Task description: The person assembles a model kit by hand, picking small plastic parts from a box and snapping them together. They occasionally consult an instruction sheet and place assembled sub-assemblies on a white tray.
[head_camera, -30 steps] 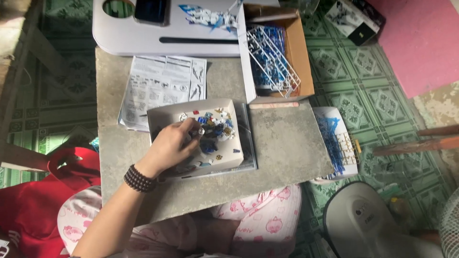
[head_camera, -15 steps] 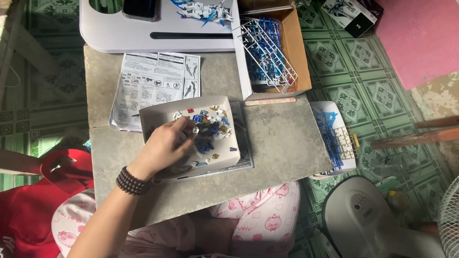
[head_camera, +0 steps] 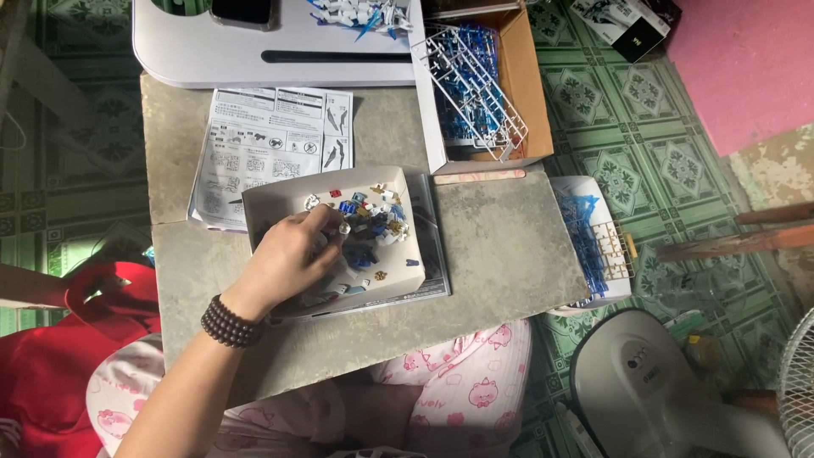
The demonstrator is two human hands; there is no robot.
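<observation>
Still inside the shallow white tray (head_camera: 254, 208) as a second before, left hand (head_camera: 292, 254) curled over small blue and white kit parts (head_camera: 373, 225), perhaps pinching one, instruction sheet (head_camera: 271, 140) just beyond the tray.

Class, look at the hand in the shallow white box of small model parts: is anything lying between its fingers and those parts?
Nothing visible does. The left hand is already inside the shallow white box, its fingers right at the small model parts. Whether they pinch one cannot be told. The right hand is out of view.
</observation>
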